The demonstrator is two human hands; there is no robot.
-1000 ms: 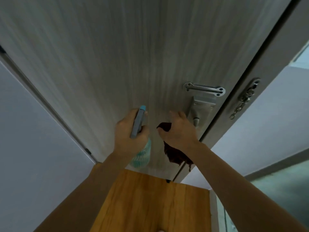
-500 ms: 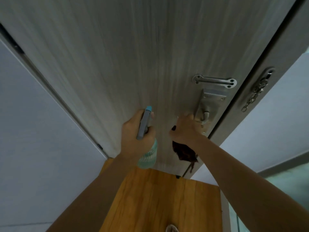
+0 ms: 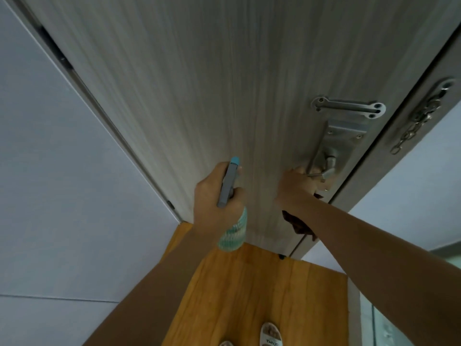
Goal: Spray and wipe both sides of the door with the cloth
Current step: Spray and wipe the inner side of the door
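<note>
The door (image 3: pixel 212 96), pale grey with a vertical wood grain, fills the upper frame from ten to two o'clock, its bottom edge meeting an orange wooden floor (image 3: pixel 249 295) at six. The left hand (image 3: pixel 214 201) is wrapped round a spray bottle (image 3: pixel 233 233), thumb up along the grey sprayer with its blue tip pointing at the door; the ribbed teal body of the bottle shows below the palm. At three o'clock from it, a little apart, the right hand (image 3: pixel 299 186) curls its fingers round the metal lever handle (image 3: pixel 321 168), which sits on a plate close to the door's right edge. A dark red-brown cloth (image 3: pixel 296 223) hangs below that wrist, just in front of the door; it seems to be held in the same hand, though the grip on it is hidden. Above the handle, at one o'clock, a chain-guard slide (image 3: pixel 348 108) is screwed flat to the door, and the chain (image 3: pixel 414 126) hangs from the frame (image 3: pixel 389 171) at two. Pale walls (image 3: pixel 62 196) flank the doorway on both sides. At six, the toes of a slipper (image 3: pixel 270 335) show on the floor.
</note>
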